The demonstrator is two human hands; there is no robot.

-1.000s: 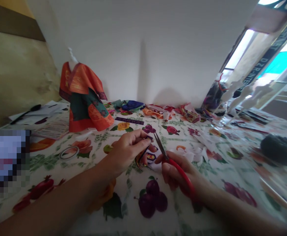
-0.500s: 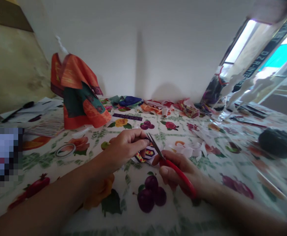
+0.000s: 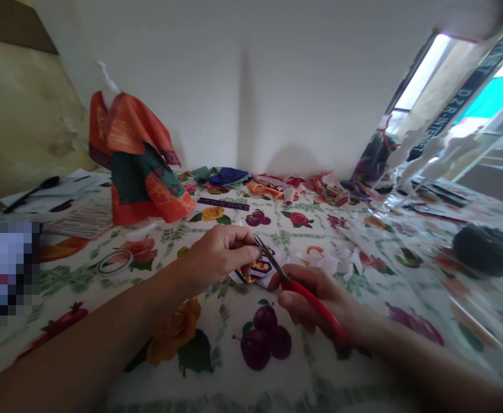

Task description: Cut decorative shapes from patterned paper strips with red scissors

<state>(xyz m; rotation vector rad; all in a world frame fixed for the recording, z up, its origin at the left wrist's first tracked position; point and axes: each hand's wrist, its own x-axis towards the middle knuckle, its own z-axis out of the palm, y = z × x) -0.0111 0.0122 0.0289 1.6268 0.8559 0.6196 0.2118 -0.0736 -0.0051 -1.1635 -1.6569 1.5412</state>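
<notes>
My right hand [image 3: 315, 292] is closed around the handles of red-handled scissors [image 3: 307, 295], whose metal blades point up and left toward my left fingertips. My left hand [image 3: 227, 252] pinches a small patterned piece [image 3: 262, 268] in white, purple, red and yellow; whether it is paper or cloth I cannot tell. The blade tips lie right beside the left thumb and forefinger, over the piece's upper edge. Part of the piece is hidden behind my left fingers. White scraps [image 3: 324, 261] lie on the tablecloth just right of the blades.
A small dress form [image 3: 141, 160] in orange and green cloth stands back left. Folded fabrics [image 3: 225, 176] line the wall. A tape roll [image 3: 116, 261] lies left, a pixelated screen [image 3: 2, 269] at the left edge. A black bundle [image 3: 492, 249] and white figures [image 3: 421, 152] are at right.
The scissor blades have closed together somewhat, and their tips have shifted slightly left. The patterned piece has turned a little under my left fingers. Both hands stay nearly in place.
</notes>
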